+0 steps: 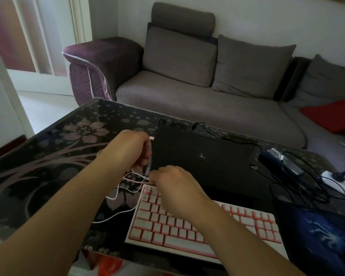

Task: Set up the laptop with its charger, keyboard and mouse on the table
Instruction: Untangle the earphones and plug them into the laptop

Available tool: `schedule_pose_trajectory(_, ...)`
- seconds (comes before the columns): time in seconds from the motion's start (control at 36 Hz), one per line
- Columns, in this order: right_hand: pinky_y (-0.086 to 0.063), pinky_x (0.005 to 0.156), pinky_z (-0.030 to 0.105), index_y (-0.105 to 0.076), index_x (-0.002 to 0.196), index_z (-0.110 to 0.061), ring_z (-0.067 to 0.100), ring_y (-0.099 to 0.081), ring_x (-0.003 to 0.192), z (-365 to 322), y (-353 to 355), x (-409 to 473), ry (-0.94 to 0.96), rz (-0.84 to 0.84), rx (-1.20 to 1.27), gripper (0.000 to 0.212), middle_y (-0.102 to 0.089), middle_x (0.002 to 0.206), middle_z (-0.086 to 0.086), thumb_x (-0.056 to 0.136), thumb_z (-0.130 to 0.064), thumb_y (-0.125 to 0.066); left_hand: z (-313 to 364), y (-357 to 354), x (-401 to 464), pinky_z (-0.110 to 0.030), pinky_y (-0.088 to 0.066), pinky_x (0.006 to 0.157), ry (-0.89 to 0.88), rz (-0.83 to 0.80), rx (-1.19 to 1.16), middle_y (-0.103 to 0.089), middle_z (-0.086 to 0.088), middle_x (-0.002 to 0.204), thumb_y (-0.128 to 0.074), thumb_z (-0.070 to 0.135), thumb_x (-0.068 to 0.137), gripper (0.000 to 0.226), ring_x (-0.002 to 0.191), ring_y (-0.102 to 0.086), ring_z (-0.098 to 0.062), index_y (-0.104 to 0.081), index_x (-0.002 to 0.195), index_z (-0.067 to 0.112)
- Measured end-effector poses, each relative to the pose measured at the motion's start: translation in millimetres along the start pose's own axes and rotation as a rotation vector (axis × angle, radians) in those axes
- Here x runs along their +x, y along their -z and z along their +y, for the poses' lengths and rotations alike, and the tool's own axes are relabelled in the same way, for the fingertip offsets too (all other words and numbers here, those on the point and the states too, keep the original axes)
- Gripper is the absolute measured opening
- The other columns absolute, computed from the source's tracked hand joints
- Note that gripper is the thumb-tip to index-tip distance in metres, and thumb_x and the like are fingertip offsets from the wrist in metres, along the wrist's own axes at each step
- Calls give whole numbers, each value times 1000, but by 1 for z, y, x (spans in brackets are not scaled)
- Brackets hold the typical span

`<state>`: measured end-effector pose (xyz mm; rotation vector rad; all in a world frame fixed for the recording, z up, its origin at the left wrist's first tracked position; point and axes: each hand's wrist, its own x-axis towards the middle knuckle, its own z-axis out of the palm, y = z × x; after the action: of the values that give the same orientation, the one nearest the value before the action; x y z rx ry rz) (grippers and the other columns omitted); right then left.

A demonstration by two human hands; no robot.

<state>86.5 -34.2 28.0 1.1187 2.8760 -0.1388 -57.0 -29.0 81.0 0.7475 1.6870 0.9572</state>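
1. Grey sofa [197, 100] against a white wall [267, 20], with loose back cushions and a purple armrest [100, 62].
2. Red cushion [333, 116] on the sofa's right part.
3. Pale floor [46, 108]; daylight through the frosted door [26, 34] at left.

Pretty clearly someone's living room at home: big grey sofa [197, 100] with cushions [179, 56], red pillow [335, 116], and a floral-print glass worktop [68, 140].

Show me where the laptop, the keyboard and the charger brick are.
laptop [203, 156]: head view, middle of the closed lid.
keyboard [167, 228]: head view, keys left of centre.
charger brick [277, 159]: head view, its top face.
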Motion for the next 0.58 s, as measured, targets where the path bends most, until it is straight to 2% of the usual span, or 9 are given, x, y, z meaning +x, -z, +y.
schedule_pose_trajectory(0.06, -51, 101, 38, -62, 128, -24, 16, -58, 110, 3, 5, -2, -100, 23, 122, 38, -62, 117, -3, 94, -7, -70, -6, -6, 3, -48, -56, 89, -93, 24, 108, -69, -15, 81, -48, 24, 109, 37, 80, -67, -31, -62, 82, 2)
schedule_pose_trajectory(0.11, -55, 101, 39, -59, 130, -28, 12, -61, 111, 7, 13, -4, -234, 92, 366, 42, -62, 119, -7, 96, -5, -68, -17, -7, -6, -50, -55, 95, -314, 21, 296, -73, -13, 95, -51, 37, 108, 32, 92, -70, -28, -67, 96, 11)
schedule_pose_trajectory(0.19, -60, 91, 32, -55, 125, -32, 7, -67, 103, 15, 29, -10, -294, 255, 734, 34, -63, 117, -8, 103, -5, -57, -25, -11, -16, -47, -61, 82, -453, -30, 421, -74, -14, 92, -56, 42, 105, 31, 81, -72, -22, -65, 94, 14)
schedule_pose_trajectory(0.22, -59, 84, 29, -54, 123, -33, 6, -68, 98, 18, 35, -12, -296, 302, 796, 31, -64, 113, -8, 106, -8, -53, -25, -14, -16, -42, -64, 74, -449, -50, 417, -75, -11, 87, -56, 40, 106, 29, 75, -74, -20, -63, 94, 15)
schedule_pose_trajectory(0.28, -58, 75, 26, -54, 123, -35, 8, -70, 87, 26, 43, -18, -286, 369, 852, 29, -63, 105, -8, 108, -11, -52, -22, -20, -18, -27, -57, 56, -464, -44, 394, -73, -2, 79, -56, 34, 107, 23, 60, -71, -11, -61, 92, 17)
schedule_pose_trajectory(0.36, -61, 75, 28, -60, 122, -39, 9, -70, 82, 37, 49, -27, -253, 379, 790, 31, -64, 99, -10, 103, -13, -63, -17, -20, -18, -28, -46, 61, -567, 66, 205, -61, 2, 73, -61, 23, 103, 23, 61, -60, -10, -56, 81, 19)
schedule_pose_trajectory(0.44, -56, 74, 22, -66, 115, -42, -1, -67, 86, 56, 55, -42, -295, 333, 589, 28, -66, 95, -15, 100, -19, -70, -9, -14, -23, -28, -39, 55, -584, 58, -187, -53, 6, 66, -59, 13, 102, 33, 55, -48, -9, -50, 73, 24)
schedule_pose_trajectory(0.53, -45, 73, 17, -69, 107, -40, -1, -64, 88, 77, 60, -60, -390, 354, 532, 14, -66, 98, -16, 105, -28, -63, -3, -4, -25, -25, -30, 49, -606, 35, -431, -45, 8, 63, -51, 3, 103, 39, 53, -38, -10, -45, 72, 26)
schedule_pose_trajectory(0.58, -42, 69, 20, -69, 102, -36, 1, -61, 77, 91, 61, -72, -453, 428, 581, 16, -65, 89, -12, 108, -30, -56, -3, 2, -22, -26, -28, 50, -613, 46, -485, -44, 8, 63, -50, 2, 102, 41, 54, -37, -10, -45, 71, 28)
